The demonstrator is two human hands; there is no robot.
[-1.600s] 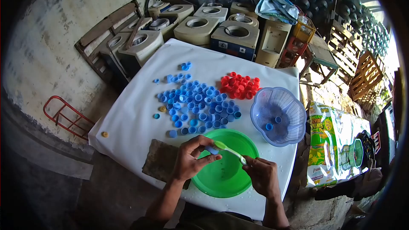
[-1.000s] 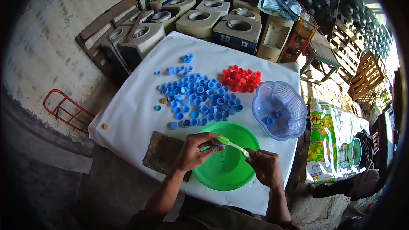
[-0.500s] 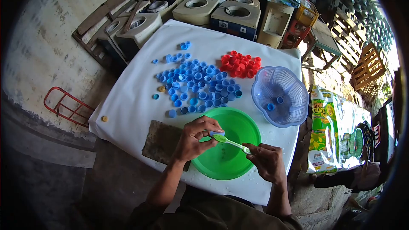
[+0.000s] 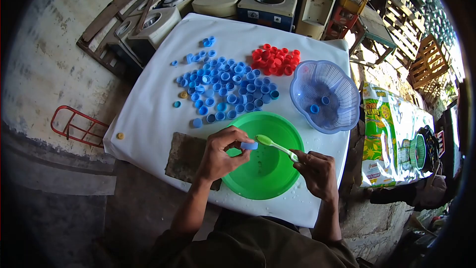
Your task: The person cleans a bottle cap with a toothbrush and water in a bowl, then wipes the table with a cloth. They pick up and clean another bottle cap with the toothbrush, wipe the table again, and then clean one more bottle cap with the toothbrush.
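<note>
My left hand (image 4: 221, 153) pinches a blue bottle cap (image 4: 249, 145) over the left part of a green basin (image 4: 267, 173). In my right hand (image 4: 319, 171) is a green and white toothbrush (image 4: 277, 146), gripped by its handle end. Its bristle head lies just right of the cap, with a small gap between them. Many loose blue caps (image 4: 225, 87) are spread beyond the basin, and a heap of red caps (image 4: 276, 59) lies at the far right. A blue plastic basket (image 4: 325, 124) holds two blue caps.
A dark flat slab (image 4: 186, 156) lies left of the basin on the white-covered table (image 4: 148, 114). One yellowish cap (image 4: 120, 135) sits near the left edge. Water dispenser housings (image 4: 218, 2) line the far side; a red metal frame (image 4: 77, 124) stands left.
The toothbrush head has moved off the cap and now sits apart from it, to the right. The view has shifted, so the table sits slightly higher.
</note>
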